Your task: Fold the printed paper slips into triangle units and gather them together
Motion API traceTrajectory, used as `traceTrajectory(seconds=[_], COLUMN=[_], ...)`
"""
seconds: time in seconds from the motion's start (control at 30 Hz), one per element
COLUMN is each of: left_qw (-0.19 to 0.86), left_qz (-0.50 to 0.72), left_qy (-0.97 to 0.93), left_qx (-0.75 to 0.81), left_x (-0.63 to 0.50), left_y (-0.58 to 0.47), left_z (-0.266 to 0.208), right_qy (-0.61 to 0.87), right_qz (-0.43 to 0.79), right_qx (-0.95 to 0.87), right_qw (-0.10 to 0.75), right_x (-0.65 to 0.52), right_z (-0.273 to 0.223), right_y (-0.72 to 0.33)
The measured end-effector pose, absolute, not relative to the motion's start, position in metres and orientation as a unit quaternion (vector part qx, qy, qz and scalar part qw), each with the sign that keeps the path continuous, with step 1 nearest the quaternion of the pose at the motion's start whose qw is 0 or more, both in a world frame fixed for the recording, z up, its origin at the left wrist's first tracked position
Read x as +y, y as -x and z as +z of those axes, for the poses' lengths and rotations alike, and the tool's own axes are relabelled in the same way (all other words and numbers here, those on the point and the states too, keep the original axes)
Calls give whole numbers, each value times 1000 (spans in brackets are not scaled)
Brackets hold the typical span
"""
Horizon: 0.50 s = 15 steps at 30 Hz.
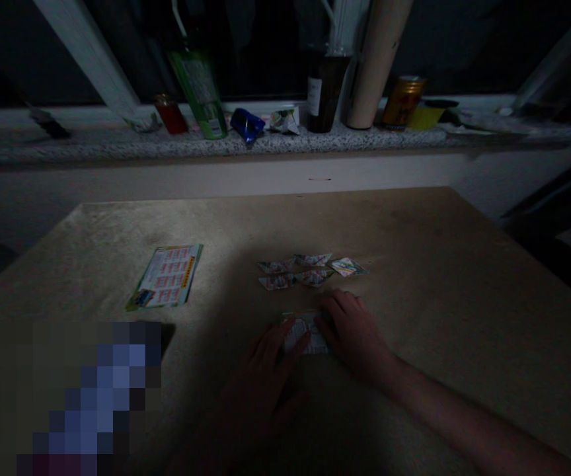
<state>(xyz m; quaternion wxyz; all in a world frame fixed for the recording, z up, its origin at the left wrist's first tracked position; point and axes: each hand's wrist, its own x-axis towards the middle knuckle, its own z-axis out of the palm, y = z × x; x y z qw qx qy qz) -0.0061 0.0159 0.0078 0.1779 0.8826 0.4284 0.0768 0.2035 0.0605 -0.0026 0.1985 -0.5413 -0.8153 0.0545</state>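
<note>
A small printed sheet of paper [310,340] lies on the table in front of me, its corners partly hidden by my hands. From the left, my left hand [268,357] rests with stretched fingers spread over the sheet. At the sheet's right edge, my right hand [352,327] has its fingers bent and close together on the paper. Just beyond my hands lie several small folded paper pieces [312,277], set in two short rows. One folded piece [347,267] points out to the right of them. Dim light and shadow blur the fingertips.
A printed card or stack of sheets [169,276] lies to the left on the table [404,231]. Something blurred out by pixels [112,390] covers the lower left. Along the granite windowsill [131,149] stand a green bottle [199,92], a dark cup [322,92], a cardboard tube [377,66] and a can [404,102].
</note>
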Motion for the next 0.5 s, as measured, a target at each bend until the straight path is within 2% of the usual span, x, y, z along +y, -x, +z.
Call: traceTrajectory(seconds=[0.1,0.27,0.5], left_qw=[162,79,63], left_qz=[72,87,58], left_qy=[-882,-881,-916], left_qx=[436,458,391], left_x=[15,8,-1], left_y=[5,-4,-19], left_z=[9,10,12], right_qy=[542,540,539], right_qz=[55,43,42], right_qx=[-814,-816,-819], right_qw=[202,203,190], right_x=[61,61,62], right_z=[-3,-5,-5], right_y=[-203,-203,-204])
